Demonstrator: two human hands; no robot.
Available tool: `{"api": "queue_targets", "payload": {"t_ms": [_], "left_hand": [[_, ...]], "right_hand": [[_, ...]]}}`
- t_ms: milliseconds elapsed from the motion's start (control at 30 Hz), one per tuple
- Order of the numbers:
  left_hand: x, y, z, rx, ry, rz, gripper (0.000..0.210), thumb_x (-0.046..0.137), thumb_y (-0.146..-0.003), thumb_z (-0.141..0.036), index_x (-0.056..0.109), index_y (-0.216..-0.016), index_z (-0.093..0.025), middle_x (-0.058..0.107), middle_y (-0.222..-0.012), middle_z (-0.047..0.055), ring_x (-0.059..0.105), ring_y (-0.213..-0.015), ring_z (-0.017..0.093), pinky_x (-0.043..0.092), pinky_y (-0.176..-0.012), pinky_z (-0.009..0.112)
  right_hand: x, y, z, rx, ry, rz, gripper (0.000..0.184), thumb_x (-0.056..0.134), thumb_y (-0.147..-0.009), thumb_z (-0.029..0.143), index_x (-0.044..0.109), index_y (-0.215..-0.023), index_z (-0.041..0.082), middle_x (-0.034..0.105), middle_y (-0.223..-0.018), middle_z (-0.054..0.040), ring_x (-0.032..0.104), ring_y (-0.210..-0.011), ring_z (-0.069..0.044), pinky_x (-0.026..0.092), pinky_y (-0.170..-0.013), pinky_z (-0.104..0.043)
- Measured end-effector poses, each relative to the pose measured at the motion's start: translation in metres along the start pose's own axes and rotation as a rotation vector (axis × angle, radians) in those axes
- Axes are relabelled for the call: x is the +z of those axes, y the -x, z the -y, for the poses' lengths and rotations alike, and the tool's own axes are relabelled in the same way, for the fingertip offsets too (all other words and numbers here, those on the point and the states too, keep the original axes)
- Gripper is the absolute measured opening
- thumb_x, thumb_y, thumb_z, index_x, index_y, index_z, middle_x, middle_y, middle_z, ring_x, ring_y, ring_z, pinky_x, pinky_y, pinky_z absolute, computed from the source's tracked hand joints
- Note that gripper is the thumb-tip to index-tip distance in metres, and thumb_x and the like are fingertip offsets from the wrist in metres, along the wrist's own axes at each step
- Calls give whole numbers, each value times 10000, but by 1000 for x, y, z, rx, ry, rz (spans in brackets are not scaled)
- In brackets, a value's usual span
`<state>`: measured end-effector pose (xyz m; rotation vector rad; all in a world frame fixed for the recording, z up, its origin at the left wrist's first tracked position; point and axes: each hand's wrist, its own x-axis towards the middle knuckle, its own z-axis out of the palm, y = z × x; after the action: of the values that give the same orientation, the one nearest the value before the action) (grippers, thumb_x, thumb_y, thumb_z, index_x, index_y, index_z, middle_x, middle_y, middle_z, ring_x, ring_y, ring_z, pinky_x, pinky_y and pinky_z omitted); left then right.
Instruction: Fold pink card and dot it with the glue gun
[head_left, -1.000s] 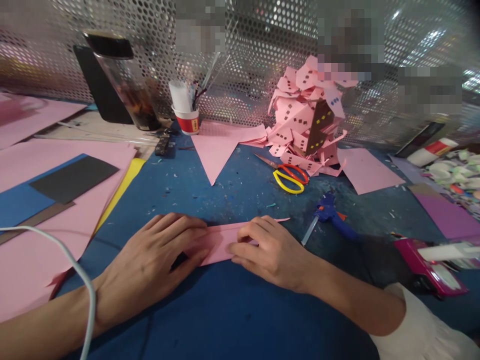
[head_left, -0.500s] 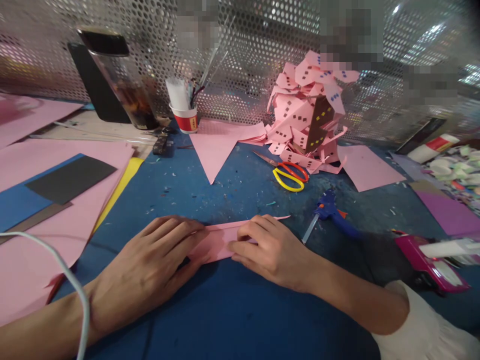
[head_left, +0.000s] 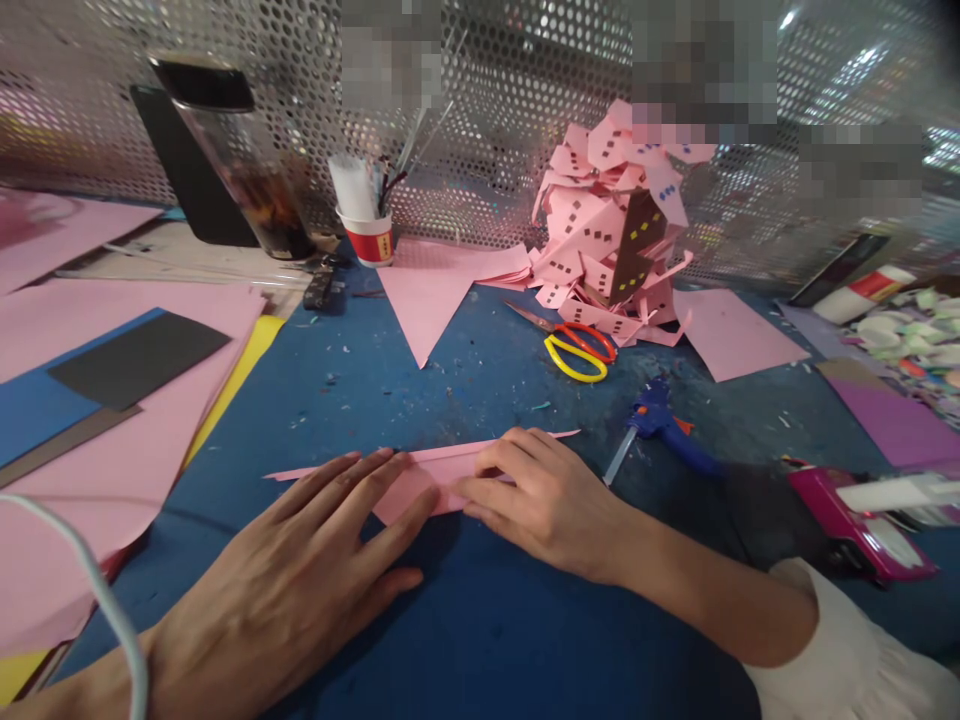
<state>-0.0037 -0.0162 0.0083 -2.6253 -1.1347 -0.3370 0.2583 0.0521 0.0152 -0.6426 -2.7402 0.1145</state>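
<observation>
A folded piece of pink paper [head_left: 420, 486] lies on the blue tabletop in front of me, with a narrow folded strip along its far edge and thin pointed ends at both sides. My left hand [head_left: 315, 550] rests flat on its left part, fingers stretched out and thumb apart on the table. At the right part, my right hand [head_left: 540, 500] has its fingers bent and pressed together on the paper; its fingertips partly hide the edge. Beyond the hands are scissors [head_left: 576, 350] with red and yellow handles and a blue glue gun [head_left: 660, 420].
A heap of pink paper pieces with dark squares [head_left: 592, 230] stands at the back. Pink sheets [head_left: 172, 440] lie at left, beside a white cable [head_left: 97, 580]. A paper cup [head_left: 369, 240], a lidded bottle [head_left: 255, 180] and a magenta device [head_left: 855, 520] are also about.
My left hand has moved nearer to me and flattened, its fingers spreading over the paper. The paper's left tip now shows. My right hand has stayed in place.
</observation>
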Motion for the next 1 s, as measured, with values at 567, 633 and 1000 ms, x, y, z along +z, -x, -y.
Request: {"api": "queue_targets", "payload": {"t_ms": [567,633,1000], "left_hand": [[1,0,1,12,-44,-6,456,493,-992,-472,595,-1353,-213,612,-1340,166,591,-1206,322,507,-972,485],[1,0,1,12,-42,-7,456,499,-991,-470,595,-1352,-209,608,-1345,170,585,-1212,324,503,-975,488],[-2,0,0,4,-16,4,445,494,-991,-490,617,-1315,-212,619,-1322,149,585,-1198,314,499,-966,465]], "right_hand": [[1,-1,-1,-3,17,-2,273,460,-1057,304,701,-1091,181,640,-989,-62,541,-944,-203,427,-830,-361],[1,-1,-1,0,16,-1,274,459,-1057,303,700,-1095,179,641,-994,-61,543,-947,-203,428,-833,-360],[0,-2,0,1,7,3,266,462,-1055,294,697,-1081,172,642,-994,-63,554,-951,-197,443,-838,-349]]}}
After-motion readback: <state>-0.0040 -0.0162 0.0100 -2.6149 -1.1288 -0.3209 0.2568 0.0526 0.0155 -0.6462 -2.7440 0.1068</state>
